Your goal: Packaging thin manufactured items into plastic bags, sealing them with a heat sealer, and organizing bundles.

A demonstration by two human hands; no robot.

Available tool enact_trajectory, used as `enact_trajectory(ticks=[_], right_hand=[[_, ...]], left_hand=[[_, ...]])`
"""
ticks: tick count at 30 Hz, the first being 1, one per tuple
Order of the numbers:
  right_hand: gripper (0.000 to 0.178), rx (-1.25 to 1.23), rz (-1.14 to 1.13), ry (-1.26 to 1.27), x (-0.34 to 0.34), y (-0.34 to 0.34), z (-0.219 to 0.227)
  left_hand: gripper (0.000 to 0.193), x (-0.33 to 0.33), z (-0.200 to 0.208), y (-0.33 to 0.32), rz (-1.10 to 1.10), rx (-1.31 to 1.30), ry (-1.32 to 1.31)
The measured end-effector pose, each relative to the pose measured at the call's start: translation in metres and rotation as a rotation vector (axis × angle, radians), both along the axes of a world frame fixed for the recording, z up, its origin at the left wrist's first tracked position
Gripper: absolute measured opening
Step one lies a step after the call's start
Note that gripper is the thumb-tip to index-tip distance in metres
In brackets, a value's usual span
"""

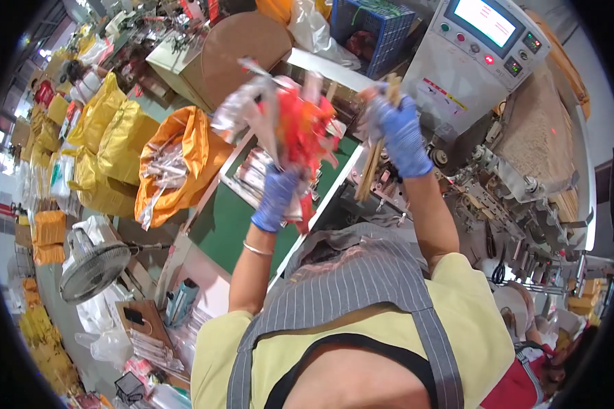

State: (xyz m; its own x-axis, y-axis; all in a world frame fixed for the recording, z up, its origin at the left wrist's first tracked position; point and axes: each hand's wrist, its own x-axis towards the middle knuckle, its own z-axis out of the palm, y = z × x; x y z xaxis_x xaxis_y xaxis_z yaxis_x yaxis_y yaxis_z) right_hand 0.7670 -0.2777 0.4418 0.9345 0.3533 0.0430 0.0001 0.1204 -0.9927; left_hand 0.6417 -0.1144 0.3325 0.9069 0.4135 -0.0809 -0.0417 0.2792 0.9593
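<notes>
My left hand [278, 198], in a blue glove, is closed round a bunch of red and silvery plastic wrappers [308, 129] held up over the green belt [218, 228]. Motion smears the bunch. My right hand [404, 140], also gloved in blue, grips several thin wooden sticks [369, 172] at the machine's side of the belt. Their ends stick out above and below the fist. Beneath the left hand, a white-edged tray [235, 187] with flat printed packets lies on the belt, partly hidden by the wrappers.
A control cabinet [450, 82] with a lit screen stands at the far right, beside machine rollers [488, 160]. Left of the belt is an open orange sack [177, 167] of wrapped packets. Also there are yellow sacks [112, 140], a fan [92, 266], and farther back a blue crate [382, 44].
</notes>
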Motion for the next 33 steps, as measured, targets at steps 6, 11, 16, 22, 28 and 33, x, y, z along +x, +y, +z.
enact_trajectory(ticks=[6,11,16,22,28,33], right_hand=[[0.027,0.323,0.509,0.346,0.035,-0.014,-0.052],[0.041,-0.271,0.938,-0.224,-0.025,0.038,-0.067],[0.026,-0.557,1.001,-0.018,-0.047,0.027,-0.087],[0.015,-0.257,0.955,0.469,-0.042,0.000,-0.056],[0.026,0.045,0.759,0.069,-0.019,0.006,-0.092],[0.026,-0.149,0.581,0.179,-0.009,0.018,-0.042]], left_hand=[[0.030,0.019,0.031,0.064,-0.566,-0.931,-0.451],[0.033,0.028,0.063,0.054,-0.476,-0.984,-0.503],[0.030,0.014,0.075,0.089,-0.343,-0.915,-0.753],[0.026,-0.028,0.048,0.105,-0.099,0.151,-0.423],[0.041,-0.027,0.040,0.052,-0.508,1.011,0.012],[0.036,-0.040,0.025,0.043,-0.275,0.328,0.047]])
